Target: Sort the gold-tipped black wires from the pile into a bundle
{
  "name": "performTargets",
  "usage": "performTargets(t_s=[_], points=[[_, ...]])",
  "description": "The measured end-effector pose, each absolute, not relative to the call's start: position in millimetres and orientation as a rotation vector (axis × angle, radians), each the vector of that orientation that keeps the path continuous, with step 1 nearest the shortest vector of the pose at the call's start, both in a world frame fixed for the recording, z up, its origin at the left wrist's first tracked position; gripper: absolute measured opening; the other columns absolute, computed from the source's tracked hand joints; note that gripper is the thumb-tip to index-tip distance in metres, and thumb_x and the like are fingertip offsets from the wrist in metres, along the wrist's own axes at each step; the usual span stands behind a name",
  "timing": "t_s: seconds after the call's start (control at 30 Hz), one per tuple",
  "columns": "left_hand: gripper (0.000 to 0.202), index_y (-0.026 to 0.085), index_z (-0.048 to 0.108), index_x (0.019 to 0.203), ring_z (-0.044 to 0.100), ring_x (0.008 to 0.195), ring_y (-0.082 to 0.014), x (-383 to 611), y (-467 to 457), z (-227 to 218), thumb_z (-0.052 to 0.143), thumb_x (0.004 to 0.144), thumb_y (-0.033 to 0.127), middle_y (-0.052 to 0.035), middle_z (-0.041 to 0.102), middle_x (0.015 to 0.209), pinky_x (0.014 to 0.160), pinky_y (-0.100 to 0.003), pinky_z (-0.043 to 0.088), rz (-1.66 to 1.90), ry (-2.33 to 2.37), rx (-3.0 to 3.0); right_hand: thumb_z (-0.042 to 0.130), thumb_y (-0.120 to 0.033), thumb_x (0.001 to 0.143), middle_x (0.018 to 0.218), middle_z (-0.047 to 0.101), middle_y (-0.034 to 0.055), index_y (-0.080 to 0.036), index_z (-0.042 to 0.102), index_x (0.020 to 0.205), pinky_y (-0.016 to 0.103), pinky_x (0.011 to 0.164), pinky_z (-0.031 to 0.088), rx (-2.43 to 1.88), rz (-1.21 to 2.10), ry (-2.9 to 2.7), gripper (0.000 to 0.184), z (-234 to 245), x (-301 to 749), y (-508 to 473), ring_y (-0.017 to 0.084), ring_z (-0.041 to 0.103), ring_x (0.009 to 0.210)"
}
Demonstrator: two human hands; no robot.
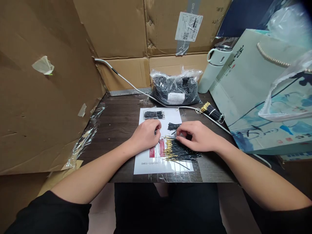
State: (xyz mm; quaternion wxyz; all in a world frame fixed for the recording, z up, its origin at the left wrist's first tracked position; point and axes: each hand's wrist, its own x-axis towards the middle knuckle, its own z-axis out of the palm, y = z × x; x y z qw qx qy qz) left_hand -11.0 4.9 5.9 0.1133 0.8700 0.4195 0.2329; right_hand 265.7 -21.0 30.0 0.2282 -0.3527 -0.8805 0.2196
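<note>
A loose heap of thin black wires with gold tips (179,152) lies on a white printed sheet (156,162) taped to the dark table (117,130). My right hand (197,136) rests on the heap, its fingers curled in a pinch over the wires. To the left of the heap, my left hand (146,135) is closed with a few black wires held at its fingertips. Two small bundles of black wires lie farther back on the sheet: one (154,114) in a clear bag, one (174,126) between my hands.
A clear bag full of black wires (175,89) stands at the back of the table. A tied bundle with gold tips (212,112) lies to its right, by a white cable (136,87). A pale flask (214,70) and a printed gift bag (255,94) stand on the right. Cardboard walls surround the table.
</note>
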Motion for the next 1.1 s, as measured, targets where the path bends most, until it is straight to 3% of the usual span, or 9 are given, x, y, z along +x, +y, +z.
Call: performTargets(t_s=[0.13,0.27,0.73,1.1], points=[[0.01,0.018,0.064,0.093,0.064,0.084,-0.0206,-10,4,7,0.065,0.09,0.008,-0.0033,0.068,0.089,0.079,-0.035,0.049,0.69,1.257,2.57,0.068,-0.026,0.097,0.088,0.066,0.0037,-0.016,0.072,0.098,0.032,0.072,0.04,-0.953,0.621,-2.535,0.01,28,265,-22,0.017,0.056,0.076],[0.002,0.016,0.066,0.092,0.065,0.087,-0.0239,-11,3,10,0.065,0.094,0.016,-0.0069,0.068,0.09,0.08,-0.038,0.05,0.614,1.368,2.626,0.068,-0.021,0.096,0.084,0.065,0.0026,-0.017,0.071,0.094,0.031,0.07,0.038,-0.959,0.646,-2.554,0.006,25,264,-21,0.016,0.054,0.072],[0.019,0.015,0.073,0.086,0.069,0.087,-0.0269,-11,2,17,0.062,0.1,0.022,-0.0098,0.072,0.088,0.078,-0.041,0.054,0.354,1.462,2.728,0.061,-0.017,0.101,0.08,0.064,0.003,-0.015,0.069,0.086,0.032,0.068,0.031,-0.932,0.388,-2.706,0.017,23,265,-22,0.014,0.049,0.068],[0.009,0.017,0.066,0.09,0.063,0.08,-0.0195,-9,1,10,0.063,0.099,0.018,-0.0042,0.069,0.086,0.077,-0.035,0.048,0.842,1.203,2.587,0.062,-0.022,0.105,0.081,0.067,0.0044,-0.015,0.073,0.089,0.034,0.067,0.028,-0.915,0.328,-2.723,0.021,23,266,-23,0.015,0.05,0.067]])
